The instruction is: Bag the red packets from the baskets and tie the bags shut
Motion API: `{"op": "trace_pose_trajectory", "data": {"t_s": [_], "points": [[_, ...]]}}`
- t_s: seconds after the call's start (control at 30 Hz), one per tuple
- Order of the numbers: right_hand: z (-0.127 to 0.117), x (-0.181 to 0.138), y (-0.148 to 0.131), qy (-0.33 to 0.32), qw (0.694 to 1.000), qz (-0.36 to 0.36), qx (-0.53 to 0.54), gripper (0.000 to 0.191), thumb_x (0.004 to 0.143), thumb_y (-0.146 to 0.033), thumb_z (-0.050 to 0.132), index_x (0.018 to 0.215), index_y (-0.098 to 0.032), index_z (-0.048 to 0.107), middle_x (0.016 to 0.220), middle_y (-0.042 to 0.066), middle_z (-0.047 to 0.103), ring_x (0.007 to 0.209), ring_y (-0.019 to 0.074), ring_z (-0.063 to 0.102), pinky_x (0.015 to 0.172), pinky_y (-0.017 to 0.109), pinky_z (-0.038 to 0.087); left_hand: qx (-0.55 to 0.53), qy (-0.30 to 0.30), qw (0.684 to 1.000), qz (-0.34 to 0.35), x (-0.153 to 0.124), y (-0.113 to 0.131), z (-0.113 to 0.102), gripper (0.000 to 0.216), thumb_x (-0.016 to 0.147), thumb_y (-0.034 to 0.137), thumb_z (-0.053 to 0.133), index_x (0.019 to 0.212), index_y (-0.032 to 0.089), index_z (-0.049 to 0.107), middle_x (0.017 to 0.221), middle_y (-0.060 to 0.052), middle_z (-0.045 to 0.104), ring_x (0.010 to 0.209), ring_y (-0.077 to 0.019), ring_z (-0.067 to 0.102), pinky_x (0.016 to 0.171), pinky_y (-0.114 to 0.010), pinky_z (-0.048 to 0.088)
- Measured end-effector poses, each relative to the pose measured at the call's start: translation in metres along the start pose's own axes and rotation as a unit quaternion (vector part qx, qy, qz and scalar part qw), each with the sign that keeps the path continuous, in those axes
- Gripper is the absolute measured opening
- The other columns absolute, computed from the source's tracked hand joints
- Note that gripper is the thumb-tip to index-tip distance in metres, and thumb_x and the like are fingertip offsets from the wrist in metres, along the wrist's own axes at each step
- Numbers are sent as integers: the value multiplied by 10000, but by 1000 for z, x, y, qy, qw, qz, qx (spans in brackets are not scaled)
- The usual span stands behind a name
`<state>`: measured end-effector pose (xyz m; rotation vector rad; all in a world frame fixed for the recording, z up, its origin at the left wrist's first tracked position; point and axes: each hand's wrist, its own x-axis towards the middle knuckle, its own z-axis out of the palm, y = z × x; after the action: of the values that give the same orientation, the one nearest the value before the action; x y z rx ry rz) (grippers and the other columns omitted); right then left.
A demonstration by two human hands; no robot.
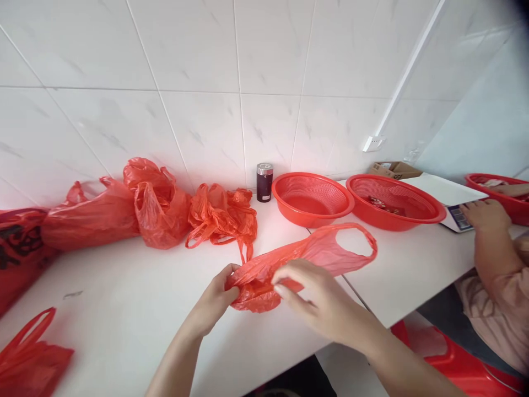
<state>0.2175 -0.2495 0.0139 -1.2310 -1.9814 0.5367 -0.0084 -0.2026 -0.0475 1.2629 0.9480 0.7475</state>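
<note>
A thin red plastic bag stretches above the white table, its looped handle spread out to the right. My left hand grips the bunched left end of it between thumb and fingers. On the near side of the same bag, my right hand has its fingers curled and thumb bent in, closed at the crumpled plastic; the exact pinch point is partly hidden. Just behind my left hand lies a heap of crumpled red bags, with a strap hanging toward the bag I hold.
Filled red bags line the wall at left; another red bag lies front left. A dark cup stands beside a red basket. A second basket holds small packets. At right, a co-worker's hand touches a scale.
</note>
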Motion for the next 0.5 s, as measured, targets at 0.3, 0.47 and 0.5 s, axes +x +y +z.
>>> {"op": "trace_pose_trajectory", "data": {"t_s": [0.3, 0.47, 0.5], "points": [[19, 3, 75, -314, 918, 161, -181, 728, 628, -75, 597, 1301, -348, 546, 1238, 47, 621, 1002, 278, 620, 689, 318, 445, -308, 188, 932, -47, 3, -35, -40, 245, 658, 153, 634, 900, 184, 632, 792, -17, 662, 634, -137, 612, 606, -241, 514], [24, 3, 75, -272, 938, 150, -154, 553, 736, -210, 598, 1279, -313, 583, 1281, 49, 610, 1100, 284, 590, 788, 347, 461, -302, 259, 917, -36, 6, -49, -48, 357, 738, 191, 646, 1089, 217, 590, 846, 2, 673, 592, -113, 614, 538, -219, 499], [26, 5, 72, -260, 945, 134, -148, 461, 778, -262, 591, 1238, -296, 614, 1247, 52, 631, 1093, 274, 594, 815, 352, 459, -291, 272, 917, -22, 6, -49, -45, 396, 766, 236, 646, 1153, 249, 562, 877, 6, 672, 608, -112, 618, 548, -219, 502]]}}
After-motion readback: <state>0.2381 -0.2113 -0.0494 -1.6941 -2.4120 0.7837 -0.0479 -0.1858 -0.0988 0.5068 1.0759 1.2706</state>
